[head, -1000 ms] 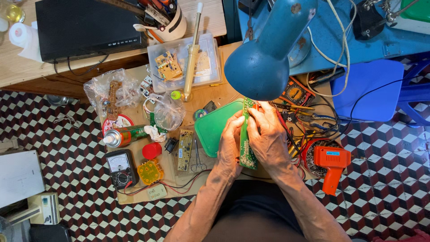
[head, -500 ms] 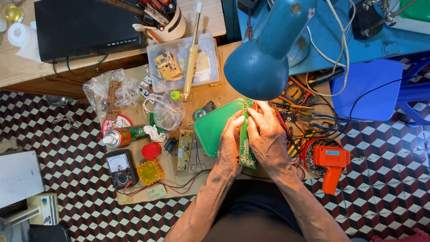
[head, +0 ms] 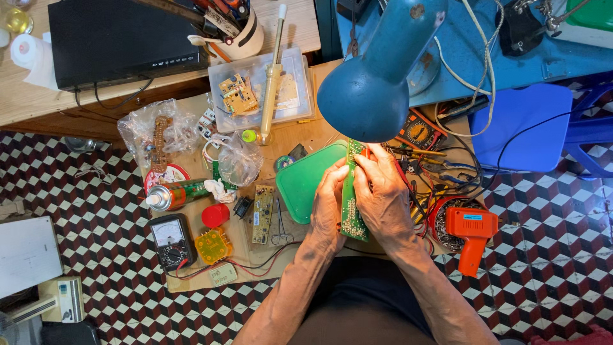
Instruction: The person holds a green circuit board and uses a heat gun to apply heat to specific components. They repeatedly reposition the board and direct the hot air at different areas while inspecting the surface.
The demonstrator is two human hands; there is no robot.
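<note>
Both my hands hold a long narrow green circuit board upright on its edge over a green plastic tray. My left hand grips the board's left face, and my right hand wraps its right side with the fingertips pinching near the top end. A blue desk lamp shade hangs just above the board's upper end and hides part of it.
On the wooden board lie a spray can, an analog multimeter, a red cap, a small brown circuit board, plastic bags and a clear parts box. An orange glue gun and tangled wires lie at the right.
</note>
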